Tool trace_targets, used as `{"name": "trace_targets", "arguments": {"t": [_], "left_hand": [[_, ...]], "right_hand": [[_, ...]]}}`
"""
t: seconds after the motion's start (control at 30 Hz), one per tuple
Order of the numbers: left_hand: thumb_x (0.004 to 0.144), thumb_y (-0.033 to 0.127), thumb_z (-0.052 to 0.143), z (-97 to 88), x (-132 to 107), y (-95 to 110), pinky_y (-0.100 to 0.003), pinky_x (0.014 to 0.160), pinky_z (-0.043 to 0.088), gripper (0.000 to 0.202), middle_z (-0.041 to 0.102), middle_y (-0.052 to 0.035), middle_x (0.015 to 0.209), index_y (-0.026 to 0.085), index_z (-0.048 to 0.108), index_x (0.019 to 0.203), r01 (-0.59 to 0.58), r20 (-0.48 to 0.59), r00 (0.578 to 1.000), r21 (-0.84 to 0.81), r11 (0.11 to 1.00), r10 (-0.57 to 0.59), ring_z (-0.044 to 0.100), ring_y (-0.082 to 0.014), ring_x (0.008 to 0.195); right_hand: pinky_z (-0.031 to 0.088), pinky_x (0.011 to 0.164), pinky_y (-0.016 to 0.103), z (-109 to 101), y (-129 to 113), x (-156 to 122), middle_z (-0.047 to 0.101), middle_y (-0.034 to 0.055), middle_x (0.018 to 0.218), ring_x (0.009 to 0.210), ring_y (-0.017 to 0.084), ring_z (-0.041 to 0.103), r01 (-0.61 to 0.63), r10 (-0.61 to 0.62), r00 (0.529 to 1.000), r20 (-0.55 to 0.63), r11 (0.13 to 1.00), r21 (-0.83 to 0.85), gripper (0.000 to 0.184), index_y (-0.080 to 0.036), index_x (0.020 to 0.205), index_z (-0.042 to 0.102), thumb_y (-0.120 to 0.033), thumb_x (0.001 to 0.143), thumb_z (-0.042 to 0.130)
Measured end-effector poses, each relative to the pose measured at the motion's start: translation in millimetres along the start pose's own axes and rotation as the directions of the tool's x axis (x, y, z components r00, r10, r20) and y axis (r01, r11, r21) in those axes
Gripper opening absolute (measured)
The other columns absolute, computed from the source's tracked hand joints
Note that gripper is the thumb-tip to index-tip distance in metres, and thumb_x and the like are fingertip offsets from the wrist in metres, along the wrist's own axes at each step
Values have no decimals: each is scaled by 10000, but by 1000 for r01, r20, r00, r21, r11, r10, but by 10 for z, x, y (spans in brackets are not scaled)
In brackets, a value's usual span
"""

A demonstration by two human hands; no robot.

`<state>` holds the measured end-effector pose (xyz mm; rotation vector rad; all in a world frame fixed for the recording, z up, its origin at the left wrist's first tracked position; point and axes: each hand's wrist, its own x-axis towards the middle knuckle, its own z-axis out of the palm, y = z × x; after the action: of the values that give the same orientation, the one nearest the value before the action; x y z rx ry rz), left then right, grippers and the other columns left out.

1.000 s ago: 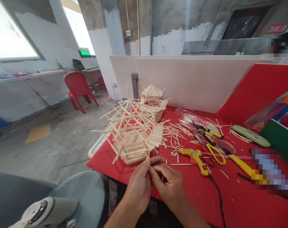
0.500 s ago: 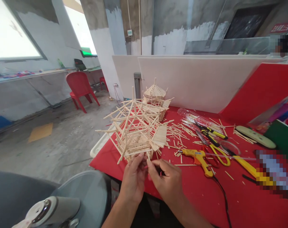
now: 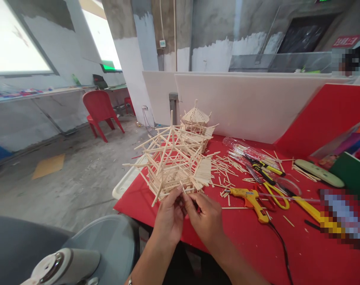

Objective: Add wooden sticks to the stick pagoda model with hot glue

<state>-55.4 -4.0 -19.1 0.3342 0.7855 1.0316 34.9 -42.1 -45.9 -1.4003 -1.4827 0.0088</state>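
In front of the nearer model pavilion (image 3: 173, 146), a frame of thin wooden sticks with an open roof, my two hands meet at the table's front edge. My left hand (image 3: 170, 213) is closed, thumb and fingertips pinched together. Beside it my right hand (image 3: 205, 215) is closed too, its thumb and forefinger pressed against the left fingertips. Between them shows the pale end of a short wooden stick (image 3: 183, 189); the fingers hide the rest. Behind stands a second stick pavilion (image 3: 195, 115) with a covered, pointed roof.
Loose wooden sticks (image 3: 225, 168) are scattered right of the model. A yellow glue gun (image 3: 248, 196) with a black cord, pliers (image 3: 261, 172) and a yellow-handled cutter (image 3: 309, 209) lie on the red table (image 3: 251, 245). At lower left, a flask (image 3: 68, 265) stands on a grey stool (image 3: 114, 241).
My right hand has come slightly left and up, so the fingertips of both hands now meet around the stick. The view has shifted a little.
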Motion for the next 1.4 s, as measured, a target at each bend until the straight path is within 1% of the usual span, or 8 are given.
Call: {"name": "trace_targets", "arguments": {"t": [0.17, 0.3, 0.4, 0.53, 0.7, 1.03, 1.2, 1.4], "left_hand": [[645, 190, 776, 22, 21, -10, -202, 457, 414, 181, 669, -2, 679, 139, 660, 775, 2, -44, 999, -16, 1000, -3, 589, -106, 550], [625, 171, 786, 43, 36, 6, -176, 420, 380, 180, 644, 14, 627, 133, 647, 733, 20, -99, 995, -28, 999, -22, 552, -78, 489], [610, 171, 794, 59, 49, 14, -171, 414, 385, 201, 612, 24, 591, 128, 628, 715, 29, -142, 989, -40, 999, -35, 526, -71, 466], [605, 174, 798, 79, 42, 8, -194, 435, 425, 221, 584, 31, 571, 140, 609, 713, 9, -130, 991, -32, 999, -13, 531, -90, 481], [641, 195, 779, 80, 40, -7, -196, 427, 417, 199, 590, 22, 582, 146, 601, 716, 14, -128, 992, -2, 1000, -15, 527, -90, 479], [637, 224, 791, 95, 69, -51, -185, 394, 390, 245, 580, 21, 532, 147, 562, 680, 17, -149, 989, 23, 1000, -13, 501, -83, 433], [618, 243, 807, 118, 69, -62, -180, 388, 366, 280, 560, 37, 525, 155, 553, 697, 27, -155, 988, 52, 998, -19, 487, -77, 439], [593, 260, 811, 153, 63, -57, -183, 368, 348, 299, 516, 53, 497, 165, 536, 665, 16, -170, 985, 49, 999, -8, 468, -79, 435]], "right_hand": [[463, 628, 231, 3, 7, 16, 704, 14, 749, 677, 122, 648, -27, 27, 1000, 15, 999, 20, 151, -207, 847, 673, -223, 917, 540], [502, 657, 233, -34, 15, -5, 721, 21, 779, 696, 129, 667, -30, 27, 999, 38, 996, 80, 142, -214, 883, 689, -271, 913, 562], [524, 665, 244, -73, 41, -48, 734, 32, 813, 712, 142, 679, -30, 27, 999, 41, 996, 80, 133, -216, 922, 700, -301, 886, 604], [531, 671, 252, -126, 75, -113, 741, 38, 844, 725, 147, 684, -43, 39, 998, 54, 996, 77, 140, -221, 970, 702, -279, 882, 610], [528, 670, 246, -168, 78, -146, 745, 37, 864, 738, 149, 688, -43, 37, 998, 58, 994, 96, 131, -215, 972, 702, -245, 867, 630], [530, 686, 241, -193, 107, -203, 741, 41, 891, 763, 146, 682, -62, 51, 995, 82, 990, 128, 146, -217, 1003, 687, -224, 874, 618], [521, 659, 232, -199, 126, -233, 732, 30, 836, 713, 133, 670, -66, 57, 995, 82, 991, 114, 120, -208, 967, 693, -219, 874, 618], [512, 660, 230, -195, 155, -263, 721, 21, 823, 704, 125, 660, -50, 41, 995, 88, 993, 110, 116, -209, 965, 691, -209, 872, 623]]}}
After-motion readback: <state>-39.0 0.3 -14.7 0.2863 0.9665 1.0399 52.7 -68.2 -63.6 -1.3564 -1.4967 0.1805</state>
